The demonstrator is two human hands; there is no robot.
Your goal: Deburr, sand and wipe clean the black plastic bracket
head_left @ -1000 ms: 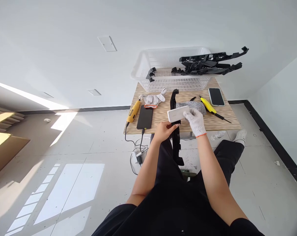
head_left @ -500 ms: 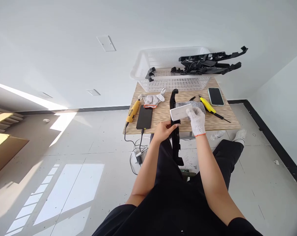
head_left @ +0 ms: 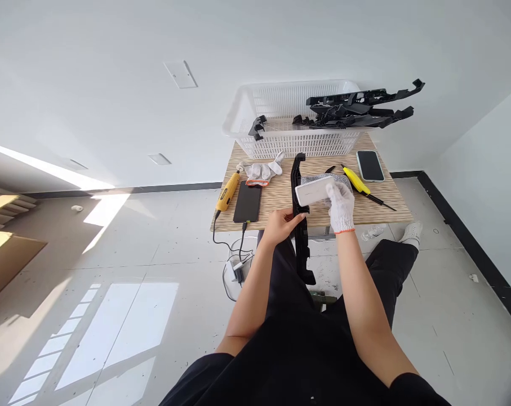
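My bare left hand (head_left: pixel 281 221) grips a long black plastic part (head_left: pixel 300 225) near its middle; the part runs from the small wooden table (head_left: pixel 377 211) down past its front edge to my lap. My right hand (head_left: pixel 340 206) wears a white knit glove and is closed on a white rectangular block (head_left: pixel 312 191), held just above the part's upper half. A grey speckled cloth (head_left: pixel 342 179) lies on the table behind the block.
A white mesh basket (head_left: pixel 280 107) at the table's back holds several black plastic parts (head_left: pixel 356 110). On the table lie a yellow power tool (head_left: pixel 229 190), a spare white glove (head_left: pixel 261 169), a dark phone (head_left: pixel 247 201) on a cable, a yellow-handled knife (head_left: pixel 359 181) and a second phone (head_left: pixel 369 165).
My right hand has carried the white block a little up and to the right along the black part. My left hand has kept its grip.
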